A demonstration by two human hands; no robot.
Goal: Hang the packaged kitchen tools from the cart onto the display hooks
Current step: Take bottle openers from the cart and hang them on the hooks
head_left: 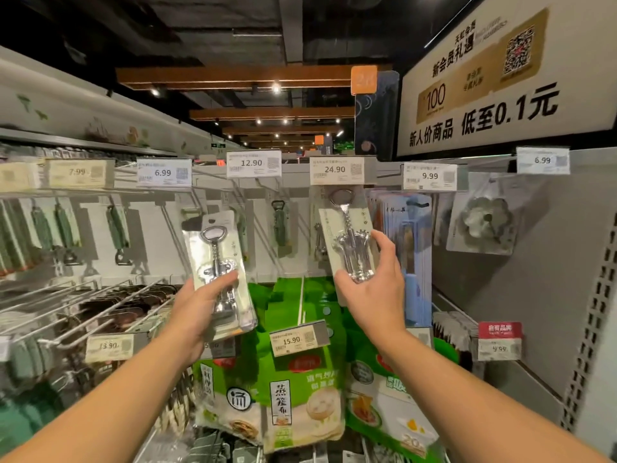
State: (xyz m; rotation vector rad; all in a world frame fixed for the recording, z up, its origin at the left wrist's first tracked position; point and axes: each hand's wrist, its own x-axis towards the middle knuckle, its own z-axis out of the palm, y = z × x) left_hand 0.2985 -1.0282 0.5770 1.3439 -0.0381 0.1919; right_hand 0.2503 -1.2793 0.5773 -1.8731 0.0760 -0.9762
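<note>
My left hand (200, 305) grips the lower part of a packaged silver corkscrew (218, 262), held upright in front of the display, below the 12.90 tag. My right hand (375, 282) grips a second packaged corkscrew (347, 235) by its lower end, tilted slightly left. Its top reaches up to the hook under the 24.90 price tag (335, 170). Whether its hole is on the hook I cannot tell. Another corkscrew pack (319, 235) hangs just behind it. The cart is out of view.
Rows of metal display hooks (100, 305) jut out at the left, some bare. Green-handled tools (117, 228) hang at upper left. Green steamer-cloth packs (293, 379) hang below my hands. A flower-shaped metal item (484, 218) hangs at the right, beside a perforated shelf upright (591, 329).
</note>
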